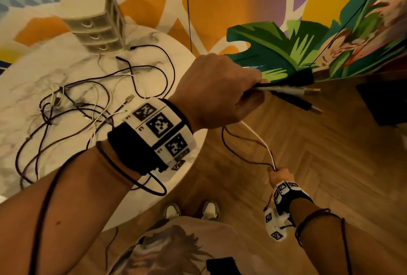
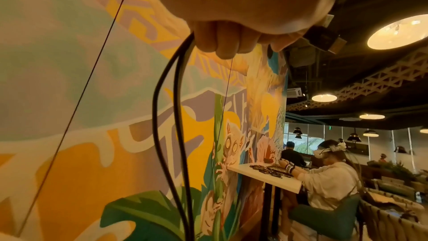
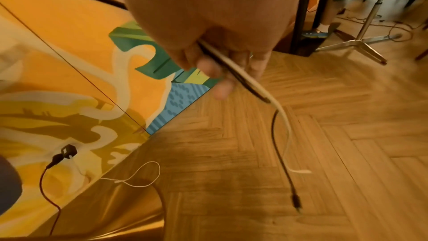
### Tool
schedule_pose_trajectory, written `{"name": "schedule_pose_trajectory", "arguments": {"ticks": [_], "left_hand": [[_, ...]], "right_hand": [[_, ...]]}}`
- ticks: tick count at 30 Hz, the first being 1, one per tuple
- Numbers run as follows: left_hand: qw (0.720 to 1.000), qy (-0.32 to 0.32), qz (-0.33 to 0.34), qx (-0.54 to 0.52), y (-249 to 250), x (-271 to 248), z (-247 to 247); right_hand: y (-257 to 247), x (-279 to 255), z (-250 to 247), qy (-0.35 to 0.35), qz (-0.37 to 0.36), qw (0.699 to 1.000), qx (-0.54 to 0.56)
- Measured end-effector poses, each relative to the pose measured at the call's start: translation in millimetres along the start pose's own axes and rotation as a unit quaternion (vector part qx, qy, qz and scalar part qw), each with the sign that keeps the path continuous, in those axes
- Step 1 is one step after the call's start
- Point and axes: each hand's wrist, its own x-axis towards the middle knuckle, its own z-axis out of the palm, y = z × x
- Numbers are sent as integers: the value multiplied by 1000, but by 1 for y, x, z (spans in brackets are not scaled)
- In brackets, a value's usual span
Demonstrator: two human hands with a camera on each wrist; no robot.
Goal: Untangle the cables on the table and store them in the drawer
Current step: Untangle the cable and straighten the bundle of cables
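Observation:
A tangle of dark and white cables [image 1: 88,103] lies on the round marble table [image 1: 33,72]. A small drawer unit [image 1: 97,23] stands at the table's far side, its drawers closed. My left hand [image 1: 248,91] is raised off the table's right edge and grips a bundle of cable ends [image 1: 293,93], whose black and white plugs stick out to the right. In the left wrist view my curled fingers [image 2: 217,43] hold black cables [image 2: 171,116] that hang down. Lower right, my right hand [image 1: 278,175] pinches a white cable [image 1: 257,136] and a dark cable [image 1: 229,144] running up to the left hand. Their free ends [image 3: 295,202] dangle above the floor.
A painted mural wall [image 1: 275,50] rises behind the table, and herringbone wood floor [image 1: 330,164] lies below my hands. A wall plug [image 3: 68,150] with a red lead sits low on the wall. Another person [image 2: 329,180] sits at a far table. A chair base [image 3: 361,41] stands nearby.

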Motion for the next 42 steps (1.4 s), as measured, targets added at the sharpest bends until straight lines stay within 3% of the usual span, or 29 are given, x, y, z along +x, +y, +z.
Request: {"name": "schedule_pose_trajectory", "arguments": {"ticks": [2,3,5,7,9,10,11,12,14,15,16,17,18,19,20,21,22,23,24,25,28,29,32,33,35,37,39,41,42], "left_hand": [[993,15,-65,-98,8,2,6],[976,17,-129,-174,14,1,11],[904,27,-267,-332,23,-7,27],[831,26,-356,-426,25,-22,48],[795,16,-389,-465,26,-34,67],[778,10,-404,-481,27,-38,74],[764,7,-419,-491,27,-43,75],[752,4,-432,-497,25,-48,74],[730,12,-454,-511,17,-61,71],[729,-7,-461,-507,20,-58,74],[740,-49,-467,-481,17,-70,76],[766,-121,-478,-412,18,-78,91],[730,-235,-521,-374,13,-81,90],[742,-273,-569,-225,11,-95,100],[815,-260,-512,-72,13,-101,104],[778,-268,-547,-155,11,-102,95],[797,-214,-486,-288,10,-110,92],[830,-175,-460,-263,27,-105,96],[793,-203,-457,-348,28,-98,67],[804,-206,-422,-364,29,-94,58],[871,-209,-367,-253,22,-114,53],[886,-193,-360,-220,21,-118,49],[940,-49,-321,-102,12,-117,25],[953,-34,-291,-77,9,-112,22],[967,-79,-240,-20,9,-97,25],[971,-121,-206,29,6,-89,32],[976,-103,-182,54,6,-92,38],[982,-75,-158,66,7,-99,44],[984,-75,-148,59,8,-101,44]], "right_hand": [[12,8,10,-46,-22,998,-30],[12,6,12,-73,-40,995,-55],[2,-3,11,-110,-72,989,-69],[-18,-18,3,-114,-129,981,-84],[-42,-36,-7,-89,-210,970,-79],[-55,-50,-11,-89,-256,962,-8],[-67,-70,-17,-111,-291,944,108],[-78,-92,-24,-156,-323,906,225],[-97,-137,-44,-309,-351,779,417],[-105,-153,-51,-373,-353,725,459],[-112,-168,-57,-411,-363,697,463],[-119,-176,-59,-412,-373,706,440],[-125,-183,-60,-396,-388,727,405],[-130,-187,-60,-364,-409,756,359],[-135,-190,-59,-332,-425,777,325],[-138,-190,-58,-319,-427,790,304],[-141,-192,-56,-316,-417,800,293],[-142,-194,-54,-317,-405,810,281],[-144,-196,-50,-314,-394,821,267],[-144,-196,-46,-307,-388,829,259],[-145,-201,-33,-264,-374,845,275],[-146,-202,-30,-256,-360,844,303],[-147,-205,-24,-260,-371,811,370],[-147,-204,-21,-260,-410,794,366],[-147,-205,-10,-248,-487,768,334],[-145,-214,-4,-235,-485,792,288],[-144,-202,0,-187,-451,839,240],[-145,-204,3,-183,-429,868,170],[-148,-207,8,-117,-414,892,139]]}}
